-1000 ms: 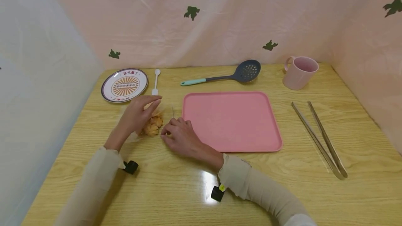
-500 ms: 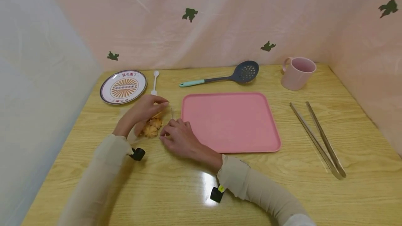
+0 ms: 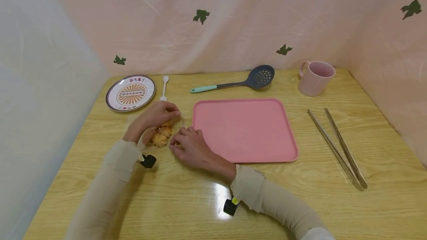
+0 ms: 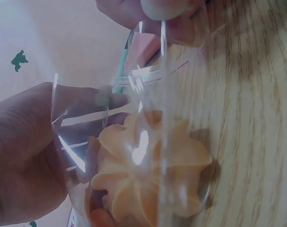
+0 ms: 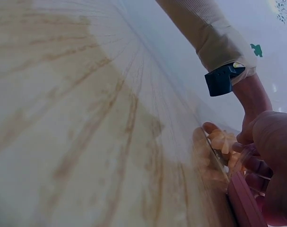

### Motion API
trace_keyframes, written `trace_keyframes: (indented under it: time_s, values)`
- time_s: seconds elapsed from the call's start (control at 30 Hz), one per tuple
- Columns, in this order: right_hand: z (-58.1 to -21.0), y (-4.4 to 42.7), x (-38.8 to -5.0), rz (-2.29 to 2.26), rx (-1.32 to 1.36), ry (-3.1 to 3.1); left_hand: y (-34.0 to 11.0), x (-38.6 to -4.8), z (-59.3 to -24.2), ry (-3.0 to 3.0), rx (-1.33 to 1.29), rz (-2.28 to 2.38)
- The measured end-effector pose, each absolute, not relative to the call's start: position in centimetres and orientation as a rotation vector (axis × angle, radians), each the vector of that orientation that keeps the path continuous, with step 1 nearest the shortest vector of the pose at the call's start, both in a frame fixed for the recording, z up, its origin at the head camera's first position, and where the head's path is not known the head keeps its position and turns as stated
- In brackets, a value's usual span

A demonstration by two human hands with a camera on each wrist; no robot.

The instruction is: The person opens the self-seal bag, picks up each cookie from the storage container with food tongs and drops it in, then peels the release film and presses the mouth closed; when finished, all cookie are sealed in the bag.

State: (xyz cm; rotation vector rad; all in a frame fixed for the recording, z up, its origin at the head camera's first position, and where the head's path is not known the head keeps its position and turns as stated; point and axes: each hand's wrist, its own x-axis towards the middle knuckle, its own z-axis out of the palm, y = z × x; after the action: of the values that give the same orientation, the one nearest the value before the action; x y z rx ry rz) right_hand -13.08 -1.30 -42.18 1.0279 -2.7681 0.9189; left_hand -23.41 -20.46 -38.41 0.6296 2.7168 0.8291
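A clear plastic bag [image 4: 155,90] with an adhesive strip along its opening lies on the table, holding orange flower-shaped cookies [image 3: 161,137]. One cookie [image 4: 148,165] fills the lower part of the left wrist view, behind shiny film. My left hand [image 3: 154,116] reaches over the bag, thumb and index finger brought together at its upper right corner. From the near side, my right hand [image 3: 191,147] pinches the bag's edge between thumb and fingers, just left of the pink tray [image 3: 245,130]. Both hands partly cover the bag, and its outline is hard to see.
Behind the left hand stand a white patterned plate [image 3: 131,93] and a small white spoon [image 3: 165,87]. A slotted skimmer [image 3: 247,80] lies beyond the tray. On the right are a pink mug [image 3: 316,79] and metal tongs [image 3: 337,149].
My left hand has moved right and its fingertips have come together at the bag's corner. My right hand has stayed at the bag's edge. The head view has shifted slightly.
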Motion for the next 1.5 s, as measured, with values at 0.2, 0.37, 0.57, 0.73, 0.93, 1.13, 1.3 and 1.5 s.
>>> trace_keyframes:
  time_s: [0.2,0.37,0.57,0.73,0.93,1.13,1.3,1.5]
  values:
    - [-42.2,-1.3,-13.1,0.918,1.026,-2.766,-20.5,-23.5,-38.6,2.717,0.629,0.841]
    - [-42.3,-1.3,-13.1,0.923,1.032,-2.761,-20.5,-23.5,-38.8,2.719,0.627,0.851]
    - [-42.2,-1.3,-13.1,0.911,1.034,-2.765,-20.8,-23.4,-38.9,2.703,0.601,0.915]
    - [-42.2,-1.3,-13.2,0.925,1.028,-2.766,-21.2,-23.3,-38.8,2.707,0.586,0.967]
    - [-42.0,-0.9,-13.4,0.953,1.038,-2.723,-21.7,-22.9,-38.7,2.754,0.555,1.016]
    - [-41.8,-0.4,-13.8,1.019,1.07,-2.654,-22.0,-22.5,-38.2,2.787,0.544,1.083]
    - [-41.6,0.1,-14.2,1.106,1.122,-2.539,-22.6,-21.8,-38.1,2.836,0.562,1.114]
    - [-41.4,0.8,-14.3,1.141,1.179,-2.439,-23.0,-20.6,-37.5,2.876,0.561,1.187]
